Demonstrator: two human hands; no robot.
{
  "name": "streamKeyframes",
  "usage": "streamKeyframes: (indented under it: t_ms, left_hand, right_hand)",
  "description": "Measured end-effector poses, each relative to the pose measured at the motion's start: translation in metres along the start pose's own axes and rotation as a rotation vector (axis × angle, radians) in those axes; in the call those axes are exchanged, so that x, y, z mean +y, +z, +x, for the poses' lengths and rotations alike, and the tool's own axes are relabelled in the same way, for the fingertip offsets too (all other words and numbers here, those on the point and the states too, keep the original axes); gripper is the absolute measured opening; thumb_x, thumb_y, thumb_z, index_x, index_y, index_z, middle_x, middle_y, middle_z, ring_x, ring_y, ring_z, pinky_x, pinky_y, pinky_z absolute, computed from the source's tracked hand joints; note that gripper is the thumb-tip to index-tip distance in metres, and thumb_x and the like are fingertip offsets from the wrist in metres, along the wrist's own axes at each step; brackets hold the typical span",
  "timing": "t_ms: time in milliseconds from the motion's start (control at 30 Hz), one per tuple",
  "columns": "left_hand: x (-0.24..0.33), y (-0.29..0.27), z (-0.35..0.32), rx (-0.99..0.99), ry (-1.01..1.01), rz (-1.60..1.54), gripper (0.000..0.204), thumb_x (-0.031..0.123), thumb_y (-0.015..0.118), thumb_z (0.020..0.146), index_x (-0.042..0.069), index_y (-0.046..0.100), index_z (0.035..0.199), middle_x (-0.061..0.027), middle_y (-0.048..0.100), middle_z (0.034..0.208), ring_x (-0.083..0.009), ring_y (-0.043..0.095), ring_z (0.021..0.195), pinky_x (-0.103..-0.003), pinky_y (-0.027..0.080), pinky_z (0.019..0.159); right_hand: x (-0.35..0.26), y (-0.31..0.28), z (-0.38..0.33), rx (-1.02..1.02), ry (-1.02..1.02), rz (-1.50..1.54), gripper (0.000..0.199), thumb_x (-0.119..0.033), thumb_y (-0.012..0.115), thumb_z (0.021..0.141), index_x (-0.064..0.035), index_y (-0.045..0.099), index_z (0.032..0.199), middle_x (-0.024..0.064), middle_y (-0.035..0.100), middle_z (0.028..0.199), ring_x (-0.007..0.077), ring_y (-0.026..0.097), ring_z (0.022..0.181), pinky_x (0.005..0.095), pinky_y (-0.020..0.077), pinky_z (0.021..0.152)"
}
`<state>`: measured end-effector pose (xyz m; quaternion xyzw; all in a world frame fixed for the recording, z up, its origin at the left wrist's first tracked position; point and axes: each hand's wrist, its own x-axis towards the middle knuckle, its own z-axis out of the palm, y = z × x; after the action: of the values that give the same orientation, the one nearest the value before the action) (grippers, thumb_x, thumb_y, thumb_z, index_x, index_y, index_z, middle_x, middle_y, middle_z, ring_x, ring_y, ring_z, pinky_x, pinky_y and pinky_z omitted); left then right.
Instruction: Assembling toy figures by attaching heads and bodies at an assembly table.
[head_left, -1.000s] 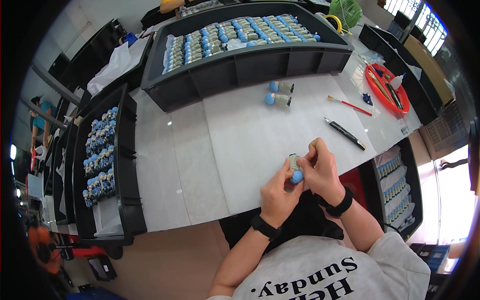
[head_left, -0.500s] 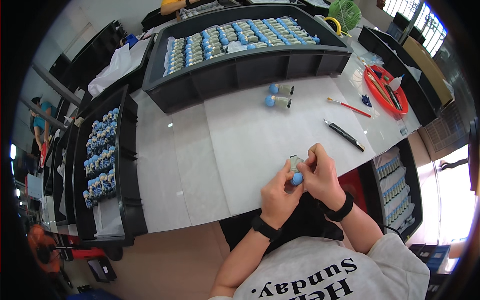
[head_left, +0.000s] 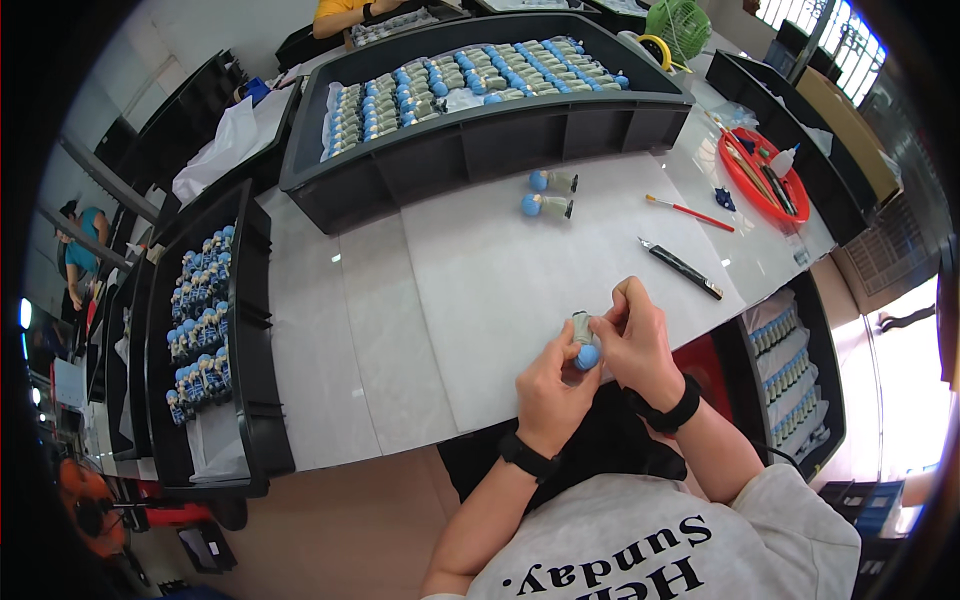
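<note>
A small figurine [head_left: 582, 330] with a round blue head and a pale grey-green body is held over the near part of the white sheet [head_left: 480, 330], its head toward me. My left hand [head_left: 550, 392] is closed around its head end, thumb and fingers gripping it. Curled fingers of my right hand [head_left: 642, 345] press at the body's side, thumb against it; whether they pinch anything else is hidden. Two similar figurines, one nearer [head_left: 546, 206] and one farther [head_left: 553, 181], lie on the sheet beyond my hands.
A black-handled craft knife [head_left: 682, 269] and a red paintbrush [head_left: 692, 213] lie to the right, near a red tray [head_left: 731, 165] of tools. A large dark crate [head_left: 480, 150] of figurines stands at the back. Another black crate [head_left: 258, 350] is left; a third [head_left: 835, 420] sits lower right.
The figurine has tipped slightly in my left hand, its body showing more upright. My right hand has shifted a little, its fingers still at the figurine. The whole view has moved slightly.
</note>
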<state>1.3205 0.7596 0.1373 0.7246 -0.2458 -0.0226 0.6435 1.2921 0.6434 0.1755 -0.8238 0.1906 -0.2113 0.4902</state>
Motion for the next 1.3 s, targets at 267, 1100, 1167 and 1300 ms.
streamKeyframes:
  t_ms: [267,1100,1167,1300]
  left_hand:
    - [-0.002,0.002,0.000,0.006,0.061,0.014,0.024,0.005,0.071,0.068,-0.004,0.052,0.079,-0.0258,0.057,0.106,-0.0111,0.062,0.063,-0.022,0.050,0.057]
    - [0.003,0.001,0.000,-0.005,0.043,0.027,0.023,0.005,0.072,0.067,-0.003,0.053,0.078,-0.0241,0.058,0.105,-0.0111,0.062,0.064,-0.023,0.050,0.058]
    - [0.002,0.001,0.001,-0.022,0.023,-0.006,0.024,0.005,0.072,0.067,-0.003,0.052,0.078,-0.0249,0.057,0.105,-0.0102,0.062,0.065,-0.023,0.050,0.058]
    - [0.000,0.000,-0.002,-0.005,0.033,-0.008,0.025,0.005,0.072,0.066,-0.003,0.052,0.078,-0.0251,0.057,0.106,-0.0096,0.061,0.065,-0.023,0.050,0.058]
  right_hand:
    - [0.005,-0.001,0.010,0.078,-0.027,-0.046,0.028,0.005,0.059,0.070,-0.0039,0.033,0.078,0.0085,0.043,0.055,0.0112,0.041,0.049,0.0260,0.0355,0.046]
    - [0.009,-0.008,0.005,0.020,0.010,0.017,0.028,0.005,0.061,0.068,-0.0035,0.034,0.074,0.0058,0.042,0.055,0.0107,0.040,0.051,0.0252,0.0359,0.047]
    - [0.002,-0.010,0.003,0.022,0.013,0.033,0.029,0.005,0.061,0.068,-0.0035,0.034,0.073,0.0064,0.042,0.056,0.0109,0.040,0.051,0.0257,0.0359,0.047]
    - [0.005,-0.005,-0.003,-0.035,0.007,-0.001,0.029,0.006,0.062,0.068,-0.0031,0.035,0.073,0.0079,0.042,0.056,0.0122,0.041,0.051,0.0274,0.0366,0.048]
